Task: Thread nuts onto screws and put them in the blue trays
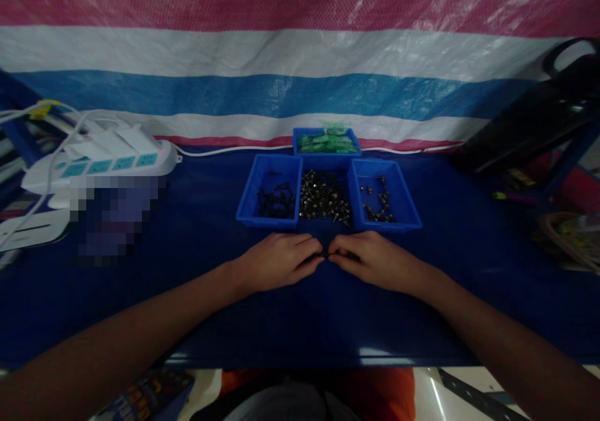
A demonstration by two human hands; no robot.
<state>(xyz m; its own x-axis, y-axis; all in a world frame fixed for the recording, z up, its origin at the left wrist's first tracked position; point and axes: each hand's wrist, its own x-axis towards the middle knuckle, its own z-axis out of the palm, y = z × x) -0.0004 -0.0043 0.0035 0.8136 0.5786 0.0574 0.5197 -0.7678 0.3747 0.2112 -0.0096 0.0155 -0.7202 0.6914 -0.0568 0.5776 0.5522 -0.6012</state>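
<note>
My left hand (287, 260) and my right hand (363, 255) meet almost fingertip to fingertip above the blue table. Both are closed in a pinch, and whatever lies between the fingers is too small and dark to name. Just beyond them, small shiny metal parts (323, 196) lie in a heap between two blue bins. The left bin (269, 222) holds dark, thin, screw-like pieces (276, 202). In the right bin (389, 226) are several small metal parts (382, 205), loosely scattered. Behind the heap, a third blue bin (296, 143) contains green plastic packets (328, 141).
A white power strip (159, 158) with plugs and cables stands at the left. At the right are a large black bottle (525, 115), a purple pen-like item (515, 199) and a basket (562, 240). A striped sheet (281, 52) hangs behind the table (197, 321).
</note>
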